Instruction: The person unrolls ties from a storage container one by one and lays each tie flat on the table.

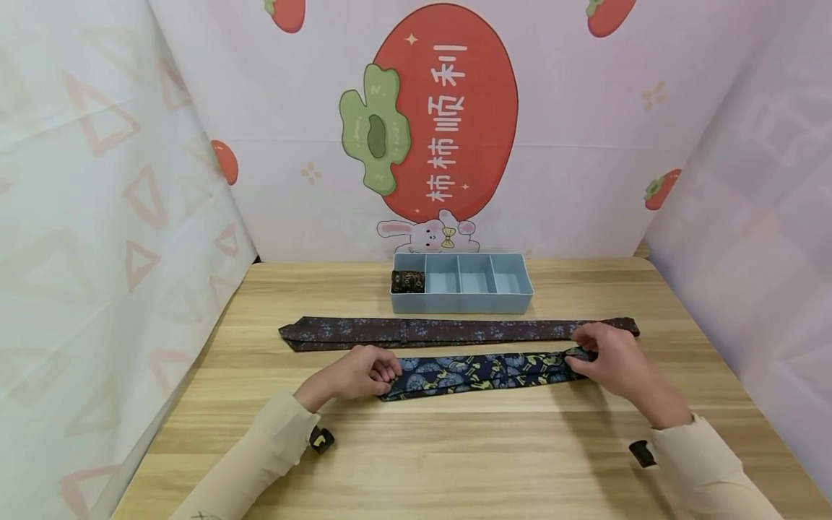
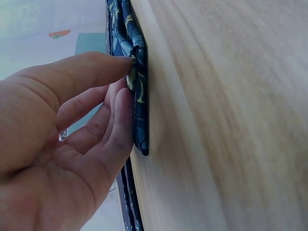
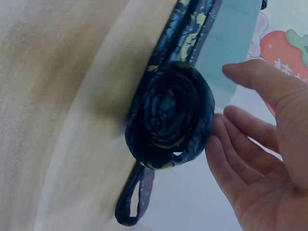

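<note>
A navy necktie (image 1: 477, 372) with blue and yellow figures lies lengthwise on the table, its right end wound into a coil (image 3: 168, 115). My left hand (image 1: 367, 372) pinches the wide left end between thumb and fingers; the thumb (image 2: 103, 67) lies on the folded fabric. Around the coil, my right hand (image 1: 611, 361) curves loosely. Its fingertips (image 3: 216, 130) meet the coil's outer side, while the thumb stands apart from it. Behind runs a dark maroon necktie (image 1: 364, 331) with small blue flowers, stretched flat, partly covered at the right by my right hand.
A light blue box (image 1: 461, 303) with several compartments stands at the back of the wooden table (image 1: 455, 462). A dark patterned roll (image 1: 408, 282) sits in its leftmost compartment. Printed cloth (image 1: 565, 188) hangs behind the table and along both sides.
</note>
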Demonstrator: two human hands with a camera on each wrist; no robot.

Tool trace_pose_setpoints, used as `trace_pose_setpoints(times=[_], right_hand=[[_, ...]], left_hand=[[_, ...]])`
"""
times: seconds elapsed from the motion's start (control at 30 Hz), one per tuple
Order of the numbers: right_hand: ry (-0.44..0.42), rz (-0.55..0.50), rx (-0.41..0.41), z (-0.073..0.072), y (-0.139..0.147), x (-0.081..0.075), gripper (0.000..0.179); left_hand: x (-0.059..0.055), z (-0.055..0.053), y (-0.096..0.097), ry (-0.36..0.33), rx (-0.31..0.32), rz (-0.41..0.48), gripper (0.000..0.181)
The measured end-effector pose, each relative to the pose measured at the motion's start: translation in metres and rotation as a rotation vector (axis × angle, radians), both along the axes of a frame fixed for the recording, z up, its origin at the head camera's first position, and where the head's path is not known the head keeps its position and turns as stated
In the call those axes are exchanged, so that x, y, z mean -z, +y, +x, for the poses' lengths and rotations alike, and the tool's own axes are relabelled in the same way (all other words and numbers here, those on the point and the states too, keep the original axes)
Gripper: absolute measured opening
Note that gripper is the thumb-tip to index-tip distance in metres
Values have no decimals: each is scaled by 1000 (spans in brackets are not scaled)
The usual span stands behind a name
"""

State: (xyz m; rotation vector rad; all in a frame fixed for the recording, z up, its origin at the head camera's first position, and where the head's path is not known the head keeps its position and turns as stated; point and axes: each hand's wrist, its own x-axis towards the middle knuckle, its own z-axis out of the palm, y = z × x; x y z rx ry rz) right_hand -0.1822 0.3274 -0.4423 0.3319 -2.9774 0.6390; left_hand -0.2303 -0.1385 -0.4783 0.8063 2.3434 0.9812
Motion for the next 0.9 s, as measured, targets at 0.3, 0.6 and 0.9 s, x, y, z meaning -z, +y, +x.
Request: trace_pose_setpoints(times=[0.3, 0.6, 0.9], right_hand=[[46, 45, 29, -4, 9, 13, 43], [-27, -6, 77, -3, 26, 13, 43], [-131, -45, 130, -1, 43, 10, 41]], left_hand=[[1, 0, -9, 52, -15, -11, 23], [1, 1, -16, 117, -65, -25, 19], [0, 2, -17, 106, -66, -44, 18]])
